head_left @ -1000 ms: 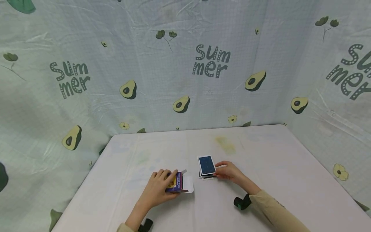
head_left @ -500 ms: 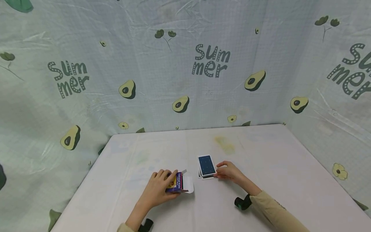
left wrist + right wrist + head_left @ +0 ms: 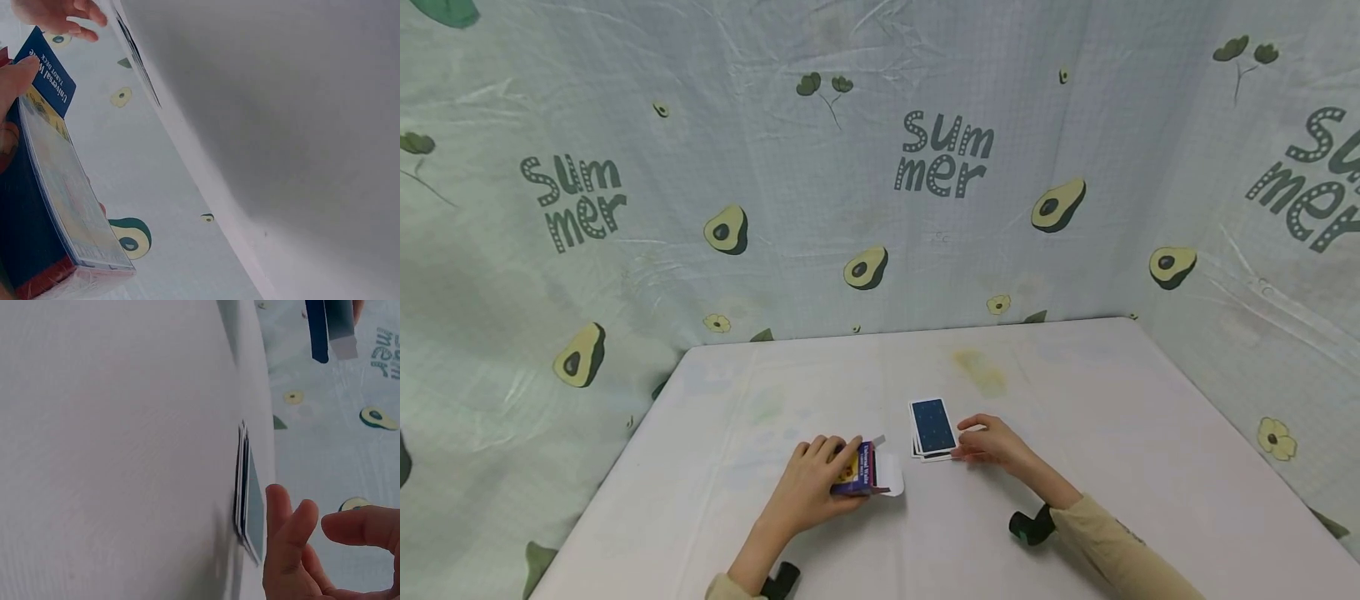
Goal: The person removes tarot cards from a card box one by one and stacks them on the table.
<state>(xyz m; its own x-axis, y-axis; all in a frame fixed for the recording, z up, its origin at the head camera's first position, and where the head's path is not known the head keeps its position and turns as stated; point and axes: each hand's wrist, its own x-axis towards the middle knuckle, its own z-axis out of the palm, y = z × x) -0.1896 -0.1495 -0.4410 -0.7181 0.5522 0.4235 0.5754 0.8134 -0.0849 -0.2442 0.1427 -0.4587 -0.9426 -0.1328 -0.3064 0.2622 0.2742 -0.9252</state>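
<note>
My left hand [image 3: 808, 487] grips a purple and yellow tarot deck box [image 3: 861, 468], its white end flap open toward the right. In the left wrist view the box [image 3: 28, 187] shows a clear wrapped side, and its blue flap reads "Universal Waite Tarot Deck". A small, slightly uneven stack of cards [image 3: 933, 427] lies on the table, blue back with white border on top. My right hand [image 3: 992, 443] is beside the stack's lower right corner, fingers loosely bent and holding nothing. In the right wrist view its fingertips are close to the edge of the cards [image 3: 255, 506].
A white cloth covers the table [image 3: 1075, 400], with a yellowish stain [image 3: 981, 372] toward the back. A printed curtain [image 3: 955, 250] with avocados and "summer" lettering rises behind and at both sides. Black wrist cameras [image 3: 1032, 526] sit below both wrists.
The head view has shifted slightly. My left hand keeps its grip on the box, and my right hand stays beside the cards with little visible movement.
</note>
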